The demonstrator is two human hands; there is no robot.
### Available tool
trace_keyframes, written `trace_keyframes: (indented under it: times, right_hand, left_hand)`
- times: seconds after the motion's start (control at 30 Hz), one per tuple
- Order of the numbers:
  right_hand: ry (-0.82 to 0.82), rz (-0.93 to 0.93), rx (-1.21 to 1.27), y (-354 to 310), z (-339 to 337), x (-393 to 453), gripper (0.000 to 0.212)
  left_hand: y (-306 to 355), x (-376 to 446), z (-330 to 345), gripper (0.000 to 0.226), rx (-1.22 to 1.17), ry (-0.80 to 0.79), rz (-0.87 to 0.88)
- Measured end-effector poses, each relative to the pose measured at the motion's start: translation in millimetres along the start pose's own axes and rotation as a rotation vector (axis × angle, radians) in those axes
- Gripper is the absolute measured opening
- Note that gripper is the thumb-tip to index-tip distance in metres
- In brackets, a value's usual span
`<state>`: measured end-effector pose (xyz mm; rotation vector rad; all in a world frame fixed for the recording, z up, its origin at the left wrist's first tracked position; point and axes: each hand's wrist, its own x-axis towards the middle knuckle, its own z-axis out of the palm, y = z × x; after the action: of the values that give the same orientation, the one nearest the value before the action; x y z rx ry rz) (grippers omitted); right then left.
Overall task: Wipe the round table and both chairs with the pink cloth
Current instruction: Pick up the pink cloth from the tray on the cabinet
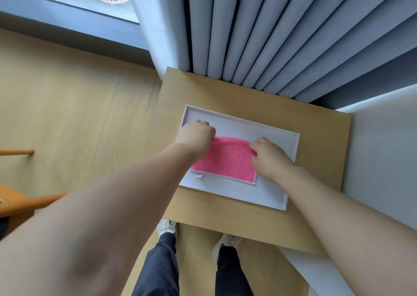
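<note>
The pink cloth (225, 160) was laid in a shallow white tray (291, 167) on a square wooden side table (320, 126) — folded, its far edge lifted into a curve. That edge was pinched at both far corners: by the left hand (196, 135) at ten o'clock of the cloth, and by the right hand (268, 158) at two o'clock, fingers curled on the fabric. Grey curtains (259, 36) were hung at twelve o'clock of the table — part of a wooden chair (24, 203) was seen at nine o'clock.

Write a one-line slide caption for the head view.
Both hands grip the pink cloth in a white tray.
</note>
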<state>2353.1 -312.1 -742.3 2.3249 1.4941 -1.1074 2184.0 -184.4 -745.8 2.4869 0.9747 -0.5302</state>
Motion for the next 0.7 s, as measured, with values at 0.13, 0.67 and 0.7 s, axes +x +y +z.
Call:
trace_keyframes:
  times: [0.13,0.67,0.7]
  right_hand:
    - [0.063,0.058,0.035,-8,-4,3,0.030]
    - [0.388,-0.170,0.026,-126,-127,-67,0.019]
    - [0.415,-0.202,0.018,-141,-143,-77,0.020]
  left_hand:
    - [-1,-5,-8,0.027,0.003,0.032,0.102]
    - [-60,-119,-148,0.022,-0.266,-0.070,0.083]
    - [-65,-134,-166,0.019,-0.284,-0.045,0.078]
